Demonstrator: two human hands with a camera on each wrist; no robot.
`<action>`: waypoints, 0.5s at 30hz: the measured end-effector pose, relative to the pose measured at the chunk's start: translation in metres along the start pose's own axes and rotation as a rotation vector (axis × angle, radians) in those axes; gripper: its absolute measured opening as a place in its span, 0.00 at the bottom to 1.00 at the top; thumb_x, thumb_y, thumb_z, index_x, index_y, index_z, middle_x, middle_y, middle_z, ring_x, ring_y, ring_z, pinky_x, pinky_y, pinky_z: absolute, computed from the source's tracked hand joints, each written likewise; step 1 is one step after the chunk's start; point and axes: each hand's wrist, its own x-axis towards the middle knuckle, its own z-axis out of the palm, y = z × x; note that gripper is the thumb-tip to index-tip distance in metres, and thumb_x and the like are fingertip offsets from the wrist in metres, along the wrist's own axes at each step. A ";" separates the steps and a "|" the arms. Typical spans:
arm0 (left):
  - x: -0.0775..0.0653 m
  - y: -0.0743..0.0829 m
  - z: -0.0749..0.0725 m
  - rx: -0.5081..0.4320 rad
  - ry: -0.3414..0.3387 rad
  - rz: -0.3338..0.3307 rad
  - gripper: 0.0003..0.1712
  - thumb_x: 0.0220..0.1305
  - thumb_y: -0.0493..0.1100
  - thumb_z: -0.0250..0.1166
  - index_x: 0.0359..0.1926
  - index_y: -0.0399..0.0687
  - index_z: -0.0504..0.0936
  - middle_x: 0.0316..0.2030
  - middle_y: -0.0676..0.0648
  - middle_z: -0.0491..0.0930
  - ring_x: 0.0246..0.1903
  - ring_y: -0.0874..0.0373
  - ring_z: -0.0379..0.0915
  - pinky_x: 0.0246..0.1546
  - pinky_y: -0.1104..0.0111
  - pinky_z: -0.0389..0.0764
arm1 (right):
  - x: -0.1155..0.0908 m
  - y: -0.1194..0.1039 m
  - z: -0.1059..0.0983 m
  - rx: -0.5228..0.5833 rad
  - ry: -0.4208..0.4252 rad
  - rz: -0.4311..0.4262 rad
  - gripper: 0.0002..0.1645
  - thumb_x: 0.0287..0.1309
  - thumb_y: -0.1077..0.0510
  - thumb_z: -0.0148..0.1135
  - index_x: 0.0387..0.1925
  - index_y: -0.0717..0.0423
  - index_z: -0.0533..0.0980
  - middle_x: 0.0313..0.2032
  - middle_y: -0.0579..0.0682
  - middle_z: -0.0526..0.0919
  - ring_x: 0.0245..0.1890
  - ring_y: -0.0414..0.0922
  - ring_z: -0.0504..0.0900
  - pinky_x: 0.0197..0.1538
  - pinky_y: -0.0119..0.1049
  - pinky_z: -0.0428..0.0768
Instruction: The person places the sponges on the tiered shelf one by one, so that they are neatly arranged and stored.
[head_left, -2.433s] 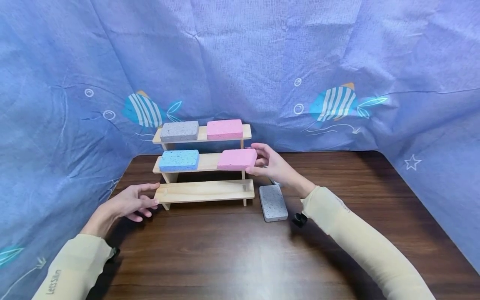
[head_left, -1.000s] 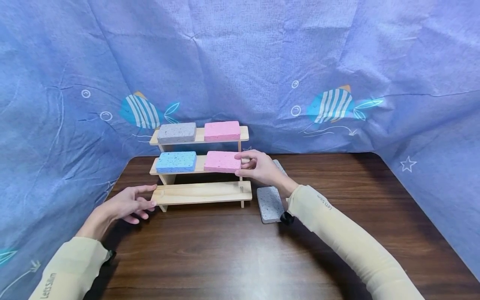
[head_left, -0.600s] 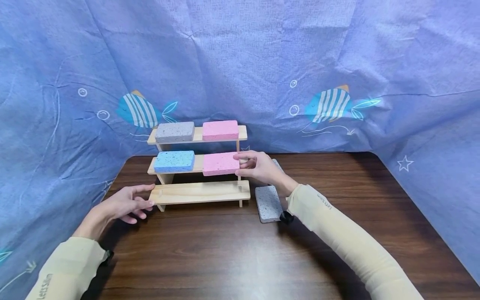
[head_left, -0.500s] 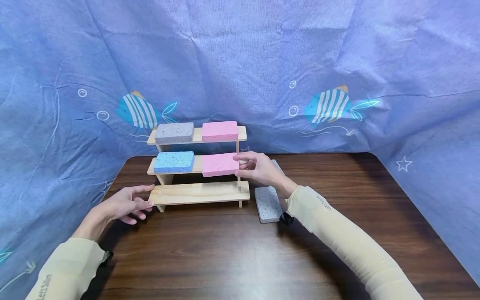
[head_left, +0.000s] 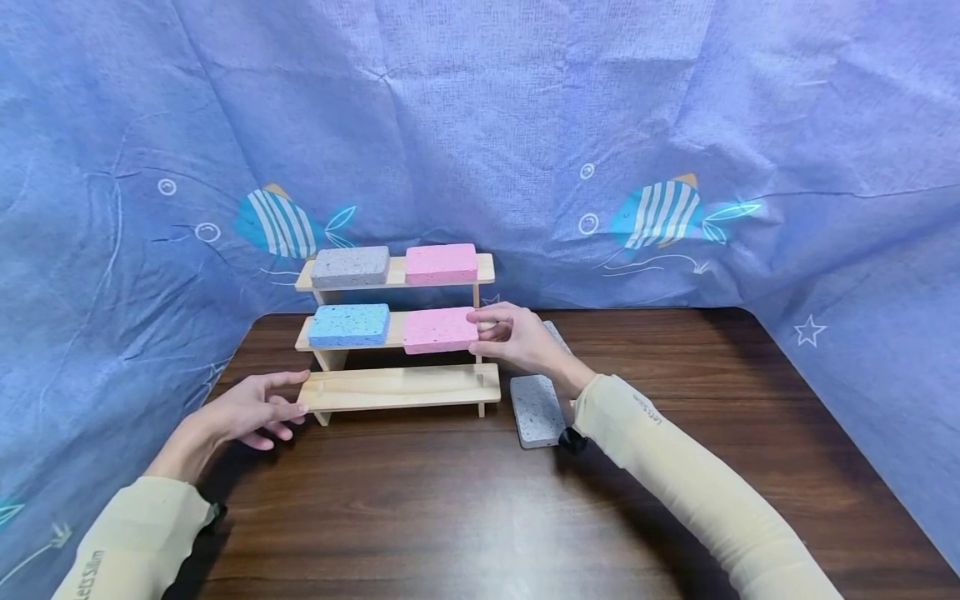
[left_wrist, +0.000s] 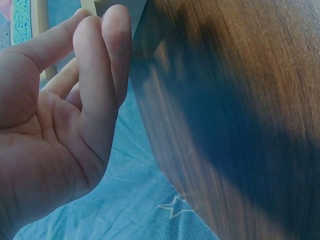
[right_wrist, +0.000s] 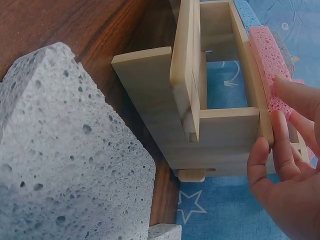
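A wooden three-tier stand (head_left: 401,390) stands on the table. My right hand (head_left: 517,337) pinches the right end of a pink sponge (head_left: 438,330) on the middle tier. In the right wrist view, that pink sponge (right_wrist: 270,65) lies on the shelf board, with the right hand (right_wrist: 295,145) at its near end. A blue sponge (head_left: 348,324) sits on the same tier, to the left. My left hand (head_left: 243,408) grips the left end of the bottom tier between thumb and forefinger. The left wrist view shows the left hand (left_wrist: 70,110) with its other fingers bent.
On the top tier are a grey sponge (head_left: 350,265) and another pink sponge (head_left: 441,263). Right of the stand, a grey sponge (head_left: 537,410) lies on the brown table (head_left: 420,500). Another grey one (head_left: 557,335) is partly hidden behind the right hand. A blue fish-print cloth (head_left: 465,125) hangs behind.
Since the earliest frame, the right hand has slid the pink sponge left along the middle tier, nearer the blue one. The left hand has stayed at the stand. The latest half second shows almost no movement.
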 end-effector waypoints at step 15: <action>0.004 -0.007 -0.004 -0.038 -0.022 0.034 0.48 0.71 0.44 0.67 0.79 0.38 0.48 0.46 0.38 0.85 0.33 0.51 0.84 0.25 0.61 0.84 | 0.001 -0.001 -0.007 -0.012 -0.042 0.033 0.30 0.56 0.63 0.76 0.61 0.59 0.80 0.55 0.53 0.81 0.46 0.45 0.87 0.52 0.37 0.82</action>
